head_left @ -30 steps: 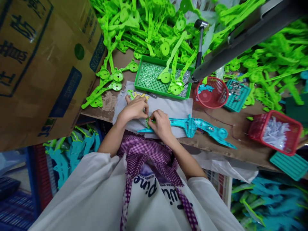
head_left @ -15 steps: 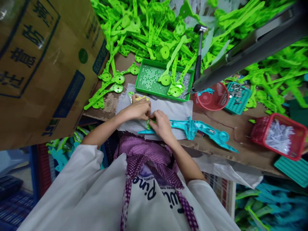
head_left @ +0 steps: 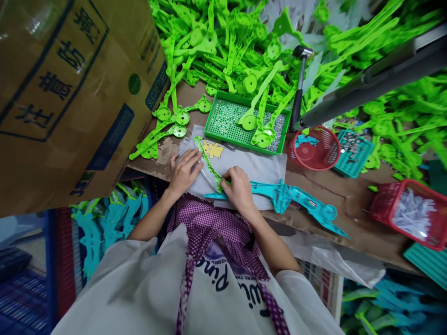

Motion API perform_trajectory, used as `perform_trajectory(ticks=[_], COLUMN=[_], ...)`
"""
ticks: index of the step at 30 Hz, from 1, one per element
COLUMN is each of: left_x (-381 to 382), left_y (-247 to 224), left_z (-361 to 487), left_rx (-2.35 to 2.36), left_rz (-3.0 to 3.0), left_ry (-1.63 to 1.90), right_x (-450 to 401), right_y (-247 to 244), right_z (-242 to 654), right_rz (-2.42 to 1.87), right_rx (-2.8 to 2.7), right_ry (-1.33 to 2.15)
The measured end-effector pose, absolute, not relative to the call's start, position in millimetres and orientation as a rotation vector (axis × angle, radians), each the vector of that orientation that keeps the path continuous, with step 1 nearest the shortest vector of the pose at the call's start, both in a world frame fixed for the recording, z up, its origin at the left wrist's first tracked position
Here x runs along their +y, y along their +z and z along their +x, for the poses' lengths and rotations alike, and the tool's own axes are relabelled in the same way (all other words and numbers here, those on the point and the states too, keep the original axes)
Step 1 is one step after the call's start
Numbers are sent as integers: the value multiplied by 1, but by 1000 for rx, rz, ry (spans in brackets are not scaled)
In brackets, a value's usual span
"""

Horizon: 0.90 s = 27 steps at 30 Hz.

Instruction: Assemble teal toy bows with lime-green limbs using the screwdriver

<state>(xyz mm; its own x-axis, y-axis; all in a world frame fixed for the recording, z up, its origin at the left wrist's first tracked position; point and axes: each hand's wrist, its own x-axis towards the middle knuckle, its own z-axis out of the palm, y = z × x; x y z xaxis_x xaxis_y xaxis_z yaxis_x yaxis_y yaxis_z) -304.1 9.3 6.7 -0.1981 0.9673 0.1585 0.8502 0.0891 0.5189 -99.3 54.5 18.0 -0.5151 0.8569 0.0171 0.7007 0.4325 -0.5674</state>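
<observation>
A slim green plastic piece (head_left: 208, 163) with a clear strip along its left side lies slantwise on a grey cloth (head_left: 258, 162). My left hand (head_left: 184, 173) rests on the cloth to its left, fingers stretched out and their tips touching the clear edge. Curled at the piece's lower end, my right hand (head_left: 239, 190) pinches it between thumb and fingers; the fingertips are partly hidden. Just right of that hand a turquoise plastic bow-shaped part (head_left: 281, 197) reaches past the cloth, its left tip passing beneath the hand.
A green perforated tray (head_left: 223, 116) holds green parts and small metal pieces. Beside it are a hammer (head_left: 299, 88), a red basket (head_left: 314, 163), a turquoise basket (head_left: 356, 167) and a red bin (head_left: 382, 204). Green parts (head_left: 230, 42) heap behind; a large carton (head_left: 115, 93) stands left.
My left hand has left the pinch beside my right hand, moved left and flattened out, uncovering the green piece. The whole view has shifted slightly.
</observation>
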Motion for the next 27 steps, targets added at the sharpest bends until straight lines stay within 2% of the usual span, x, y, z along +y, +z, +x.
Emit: perform_trajectory(ticks=[4,14,20,23,27], left_x=[10,7,16,26,40], left_y=[7,8,13,21,28], left_z=[-303,-300,-302,-307,-316], left_rx=[2154,2238,2166,2143,2105], left_rz=[1813,1723,1729,1731,1785], left_ry=[726,818,724,664,611], right_x=[54,53,61,65,64], right_y=[20,23,45,41,24], right_z=[-100,-105,-95,-105,-120], right_rz=[-1366,-1306,-962,-740,-779], right_rx=[-2429,-2344,-2586,-2750,-2764], right_ry=[668,873,738,763,809])
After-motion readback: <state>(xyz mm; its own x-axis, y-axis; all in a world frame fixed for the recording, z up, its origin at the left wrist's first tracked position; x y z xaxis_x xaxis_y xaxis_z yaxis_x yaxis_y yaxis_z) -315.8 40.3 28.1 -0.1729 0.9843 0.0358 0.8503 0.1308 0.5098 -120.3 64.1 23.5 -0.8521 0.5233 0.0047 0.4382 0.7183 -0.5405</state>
